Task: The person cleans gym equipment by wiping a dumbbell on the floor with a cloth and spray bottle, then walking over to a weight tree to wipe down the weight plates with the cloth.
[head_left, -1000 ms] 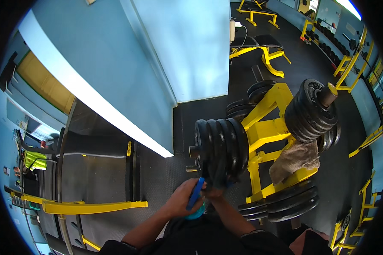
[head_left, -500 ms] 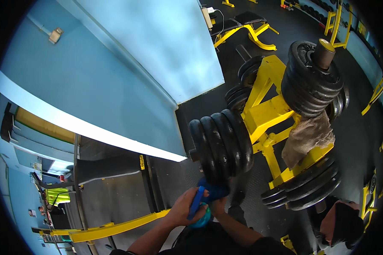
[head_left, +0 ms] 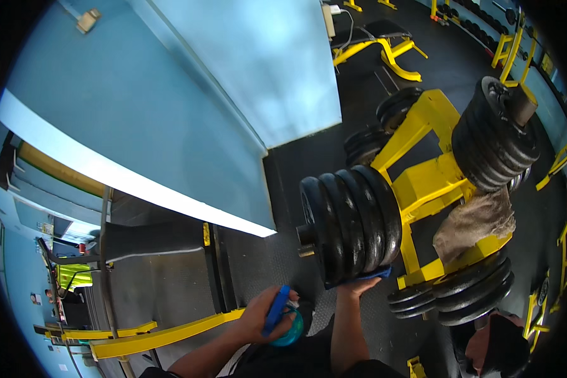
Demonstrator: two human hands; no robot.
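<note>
My left hand (head_left: 258, 320) is closed round a spray bottle (head_left: 291, 330) with a teal, see-through body and a blue head. It is held low, near my body. My right hand (head_left: 357, 288) presses a dark blue cloth (head_left: 377, 274) up against the underside of several black weight plates (head_left: 349, 220). These plates hang upright, side by side, on a peg of a yellow weight rack (head_left: 422, 179). The palm faces upward, and the plates hide part of the cloth.
A brown rag (head_left: 475, 223) lies over the rack, between more stacked plates (head_left: 494, 138) and lower plates (head_left: 475, 290). A person in a dark cap (head_left: 507, 343) is at the lower right. Blue wall (head_left: 189, 120), treadmill (head_left: 157, 242) and yellow rail (head_left: 170, 337) are at left; a bench (head_left: 384, 47) stands behind.
My right hand has moved right and up with the cloth, from beside the left hand to under the plates. The left hand, with the bottle, has shifted slightly left. The view has shifted a little.
</note>
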